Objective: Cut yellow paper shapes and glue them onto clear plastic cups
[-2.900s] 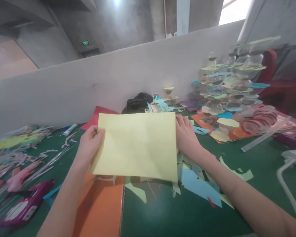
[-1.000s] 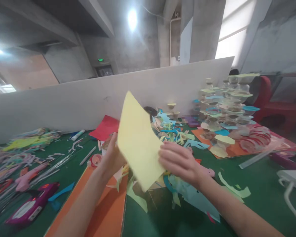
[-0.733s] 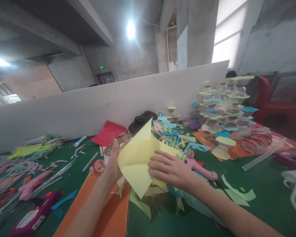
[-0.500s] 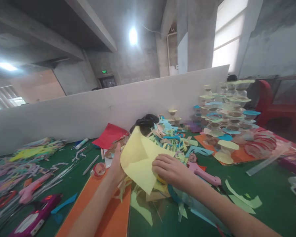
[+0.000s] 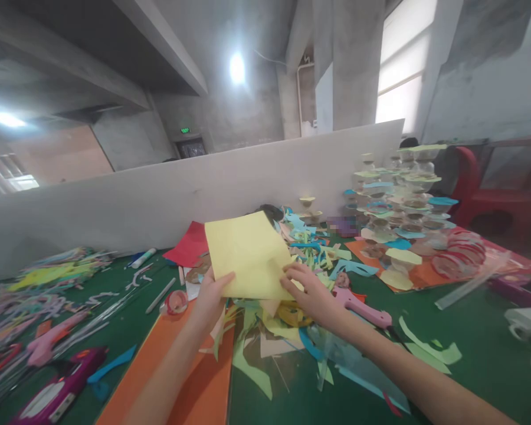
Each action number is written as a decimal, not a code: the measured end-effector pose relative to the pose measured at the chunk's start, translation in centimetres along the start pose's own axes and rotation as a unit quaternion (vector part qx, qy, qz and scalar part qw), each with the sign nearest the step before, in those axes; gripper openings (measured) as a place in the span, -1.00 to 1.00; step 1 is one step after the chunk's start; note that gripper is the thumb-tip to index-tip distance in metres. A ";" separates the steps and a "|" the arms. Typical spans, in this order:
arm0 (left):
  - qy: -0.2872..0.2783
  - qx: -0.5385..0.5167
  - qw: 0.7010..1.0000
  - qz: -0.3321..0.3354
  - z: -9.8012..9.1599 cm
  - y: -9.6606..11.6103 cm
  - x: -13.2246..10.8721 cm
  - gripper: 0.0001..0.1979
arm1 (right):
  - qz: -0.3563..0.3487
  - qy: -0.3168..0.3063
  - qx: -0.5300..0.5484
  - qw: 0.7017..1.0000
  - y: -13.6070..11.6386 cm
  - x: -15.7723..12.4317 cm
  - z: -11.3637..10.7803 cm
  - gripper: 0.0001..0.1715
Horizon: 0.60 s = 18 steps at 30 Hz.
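Note:
A folded pale yellow paper sheet [image 5: 248,255] is held flat above a heap of coloured paper scraps [image 5: 292,319]. My left hand [image 5: 211,298] pinches its near left corner, thumb on top. My right hand [image 5: 312,295] grips its near right edge with curled fingers. Pink-handled scissors [image 5: 360,307] lie just right of my right hand on the green table [image 5: 469,330]. An orange sheet [image 5: 194,378] lies under my left forearm.
A white partition board [image 5: 159,200] runs along the table's far edge. Paper-topped cup stacks [image 5: 402,195] stand at the right on an orange sheet. A red sheet [image 5: 188,245], tape roll [image 5: 176,301], purple glue gun [image 5: 57,392] and cut strips [image 5: 44,283] lie at the left.
The yellow sheet was held open flat, then turned and folded over between my hands; now it is smaller and flat again, and both hands have shifted to its near edge.

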<state>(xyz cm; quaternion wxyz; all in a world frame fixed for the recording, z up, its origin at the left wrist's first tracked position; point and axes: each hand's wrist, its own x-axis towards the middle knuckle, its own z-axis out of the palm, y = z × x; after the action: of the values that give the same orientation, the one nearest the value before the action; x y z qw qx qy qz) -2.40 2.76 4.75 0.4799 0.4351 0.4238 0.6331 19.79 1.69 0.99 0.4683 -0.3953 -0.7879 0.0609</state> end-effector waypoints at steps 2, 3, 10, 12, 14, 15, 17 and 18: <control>-0.002 0.012 1.000 0.009 0.2 -0.1 -0.3 -0.40 | 0.021 0.026 -0.001 0.999 0.8 0.1 0.1 -0.69; -0.001 0.019 1.000 0.013 0.3 -0.2 -0.4 -0.43 | 0.027 0.036 -0.004 0.999 1.1 0.1 0.1 -0.68; 0.040 0.054 0.998 0.020 0.9 -1.1 -0.8 -0.53 | 0.005 0.065 -0.029 0.997 2.5 0.3 -0.1 -0.69; 0.051 0.047 0.997 0.032 1.2 -1.0 -1.0 -0.50 | -0.021 0.064 -0.032 0.997 2.2 0.3 -0.6 -0.70; 0.049 0.011 0.998 0.028 1.3 -0.6 -1.1 -0.45 | -0.096 0.051 -0.042 0.993 1.6 0.3 -1.4 -0.77; 0.047 -0.012 0.999 0.019 1.2 -0.5 -1.0 -0.42 | -0.155 0.048 -0.062 0.985 1.2 0.3 -1.8 -0.82; 0.049 -0.048 0.998 -0.009 1.0 -0.2 -0.7 -0.41 | -0.279 0.061 -0.126 0.950 0.4 0.3 -2.7 -0.79; 0.055 -0.057 0.997 -0.022 0.8 0.0 -0.5 -0.42 | -0.324 0.071 -0.160 0.930 0.0 0.3 -3.0 -0.74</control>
<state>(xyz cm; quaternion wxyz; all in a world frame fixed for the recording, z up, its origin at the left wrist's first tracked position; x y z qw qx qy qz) -1.57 2.41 4.85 0.4935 0.3627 0.4220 0.6684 22.07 1.10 2.80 0.4477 -0.1914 -0.8373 -0.2489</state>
